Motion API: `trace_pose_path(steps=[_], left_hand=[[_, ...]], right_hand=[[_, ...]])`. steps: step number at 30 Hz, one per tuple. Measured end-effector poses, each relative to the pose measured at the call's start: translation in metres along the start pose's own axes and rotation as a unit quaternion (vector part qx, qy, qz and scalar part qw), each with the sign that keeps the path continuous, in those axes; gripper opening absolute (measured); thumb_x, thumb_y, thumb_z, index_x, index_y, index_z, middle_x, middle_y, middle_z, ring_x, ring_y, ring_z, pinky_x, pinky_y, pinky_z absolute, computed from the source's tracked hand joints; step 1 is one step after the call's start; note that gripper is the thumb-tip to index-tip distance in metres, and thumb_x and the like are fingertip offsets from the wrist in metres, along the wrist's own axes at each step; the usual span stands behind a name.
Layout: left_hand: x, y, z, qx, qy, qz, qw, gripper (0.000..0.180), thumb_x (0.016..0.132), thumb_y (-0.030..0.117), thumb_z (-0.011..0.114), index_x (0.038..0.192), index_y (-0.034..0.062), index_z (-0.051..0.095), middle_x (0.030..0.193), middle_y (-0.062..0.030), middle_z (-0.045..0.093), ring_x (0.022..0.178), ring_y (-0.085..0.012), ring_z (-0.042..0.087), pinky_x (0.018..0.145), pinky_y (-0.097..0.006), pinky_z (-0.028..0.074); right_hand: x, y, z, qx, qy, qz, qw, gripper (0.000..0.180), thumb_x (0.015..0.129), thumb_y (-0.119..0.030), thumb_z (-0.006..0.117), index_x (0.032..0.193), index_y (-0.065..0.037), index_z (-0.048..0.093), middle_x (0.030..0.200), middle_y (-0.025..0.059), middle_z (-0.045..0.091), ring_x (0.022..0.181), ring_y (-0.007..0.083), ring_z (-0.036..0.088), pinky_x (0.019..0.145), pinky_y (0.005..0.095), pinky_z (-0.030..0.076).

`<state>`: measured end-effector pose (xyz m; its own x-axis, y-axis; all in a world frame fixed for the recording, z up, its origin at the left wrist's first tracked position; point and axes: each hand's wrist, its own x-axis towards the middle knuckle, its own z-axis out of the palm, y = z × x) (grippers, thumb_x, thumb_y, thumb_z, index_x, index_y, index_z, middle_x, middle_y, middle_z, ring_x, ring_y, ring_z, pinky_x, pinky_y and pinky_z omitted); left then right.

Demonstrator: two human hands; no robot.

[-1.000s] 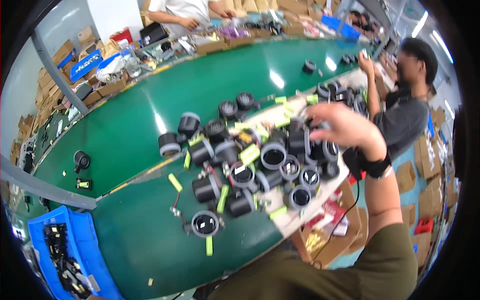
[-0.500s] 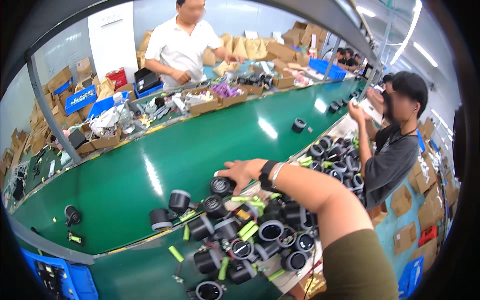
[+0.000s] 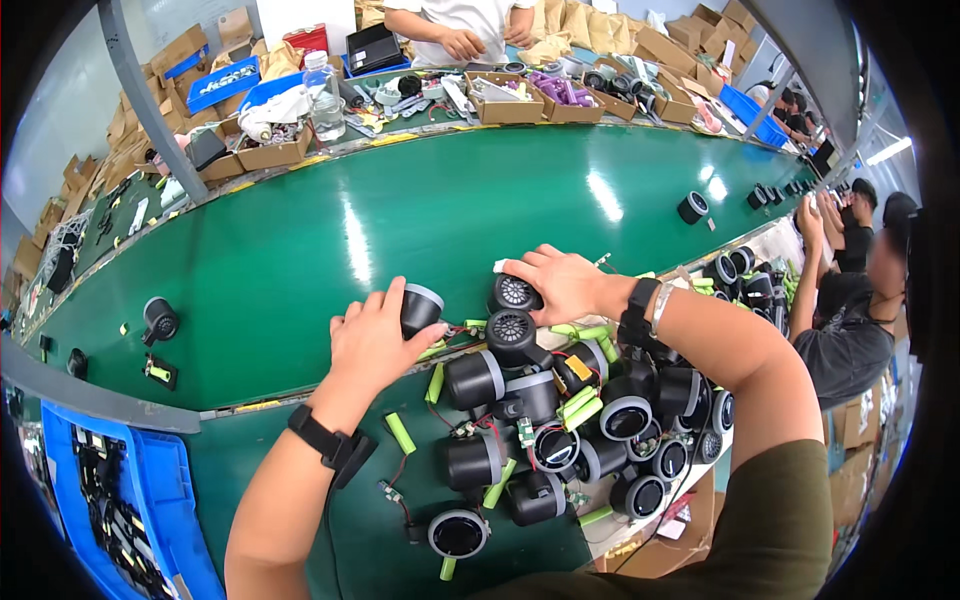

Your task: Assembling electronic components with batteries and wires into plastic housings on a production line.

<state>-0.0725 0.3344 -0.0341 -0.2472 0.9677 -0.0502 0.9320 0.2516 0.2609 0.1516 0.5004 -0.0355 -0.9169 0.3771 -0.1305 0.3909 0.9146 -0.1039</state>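
My left hand (image 3: pixel 368 338) is wrapped round a black cylindrical housing (image 3: pixel 421 311) with a grey rim, at the belt's near edge. My right hand (image 3: pixel 560 283) grips another black housing (image 3: pixel 509 293) with a round slotted grille; a white covering shows on one fingertip. Just below it stands a similar grilled housing (image 3: pixel 511 332). A heap of such housings (image 3: pixel 472 378) lies close in front of me, with green cylindrical cells (image 3: pixel 400 433), small circuit boards (image 3: pixel 526 432) and red wires among them.
A green conveyor belt (image 3: pixel 270 260) runs across, carrying a few housings at left (image 3: pixel 160 318) and right (image 3: pixel 692 207). A blue crate (image 3: pixel 165 480) holds black parts at lower left. Beyond are cartons (image 3: pixel 505 108), a clear bottle (image 3: pixel 323 95) and a person; co-workers sit at right.
My left hand has come into view and taken hold of a housing at the belt's edge. My right hand stays on its grilled housing. The view has turned rightward and down.
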Motion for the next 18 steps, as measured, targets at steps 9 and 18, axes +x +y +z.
trace_pose_path(steps=[9, 18], left_hand=[[0.02, -0.006, -0.008, 0.059, -0.104, 0.014, 0.993, 0.083, 0.074, 0.056, 0.06, 0.135, 0.0093, 0.03, 0.109, -0.0167, 0.059, 0.096, -0.0328, 0.06, 0.08, -0.041, 0.047], [-0.011, -0.041, -0.003, -0.022, 0.021, -0.021, 0.999, 0.077, 0.076, 0.048, 0.061, 0.134, 0.0078, 0.033, 0.106, -0.0196, 0.061, 0.094, -0.0358, 0.06, 0.079, -0.042, 0.048]], right_hand=[[0.006, 0.002, 0.001, 0.006, 0.011, 0.021, 1.0, 0.069, 0.065, -0.041, 0.068, 0.123, -0.015, 0.041, 0.096, 0.0091, 0.058, 0.093, 0.0289, 0.054, 0.073, 0.0411, 0.049], [-0.023, 0.018, 0.005, 0.008, 0.064, 0.096, 0.993, 0.068, 0.07, -0.051, 0.066, 0.122, -0.018, 0.039, 0.093, 0.0148, 0.061, 0.087, 0.0351, 0.059, 0.073, 0.0436, 0.048]])
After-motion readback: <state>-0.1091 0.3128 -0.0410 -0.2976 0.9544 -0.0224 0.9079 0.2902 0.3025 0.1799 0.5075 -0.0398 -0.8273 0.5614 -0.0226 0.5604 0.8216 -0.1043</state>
